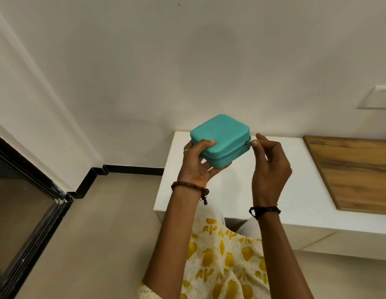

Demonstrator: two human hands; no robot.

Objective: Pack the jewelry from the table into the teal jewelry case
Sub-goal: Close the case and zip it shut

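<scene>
The teal jewelry case (222,134) is closed and held up in the air above the white table (300,190). My left hand (198,167) grips it from below, thumb on the lid and fingers under the base. My right hand (269,160) pinches the small metal zipper pull (248,143) at the case's right corner between thumb and forefinger. No loose jewelry shows on the table.
A wooden board (356,171) lies on the right part of the white table. A white wall stands behind it, with a switch plate (377,100) at the right edge. Beige floor and a black-framed glass door (21,203) lie to the left.
</scene>
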